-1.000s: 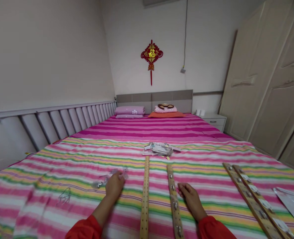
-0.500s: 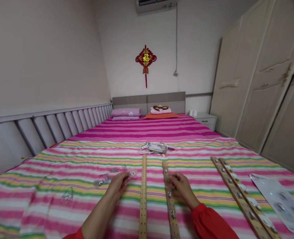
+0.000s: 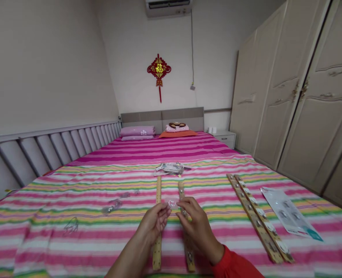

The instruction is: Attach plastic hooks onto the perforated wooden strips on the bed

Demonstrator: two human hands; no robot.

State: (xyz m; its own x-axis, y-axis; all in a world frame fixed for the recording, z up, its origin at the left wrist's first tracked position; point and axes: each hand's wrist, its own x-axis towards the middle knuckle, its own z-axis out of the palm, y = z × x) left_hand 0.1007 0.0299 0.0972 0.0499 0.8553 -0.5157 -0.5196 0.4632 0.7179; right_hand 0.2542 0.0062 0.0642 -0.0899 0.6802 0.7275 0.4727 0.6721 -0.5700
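Clear packet (image 3: 172, 202) pinched in left hand (image 3: 155, 222), right fingers (image 3: 186, 205) parted, hold unclear; right of apparently unfilled strip (image 3: 157, 251), metal-fitted strip (image 3: 188, 245).

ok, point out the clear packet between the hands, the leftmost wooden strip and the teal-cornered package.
Clear packet (image 3: 171, 202): head view, middle of its face.
Leftmost wooden strip (image 3: 157, 251): head view, toward its near end.
Teal-cornered package (image 3: 289, 215): head view, middle of its panel.

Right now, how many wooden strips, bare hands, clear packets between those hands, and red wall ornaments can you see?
Wooden strips: 4
Left hand and right hand: 2
Clear packet between them: 1
Red wall ornament: 1
Total: 8
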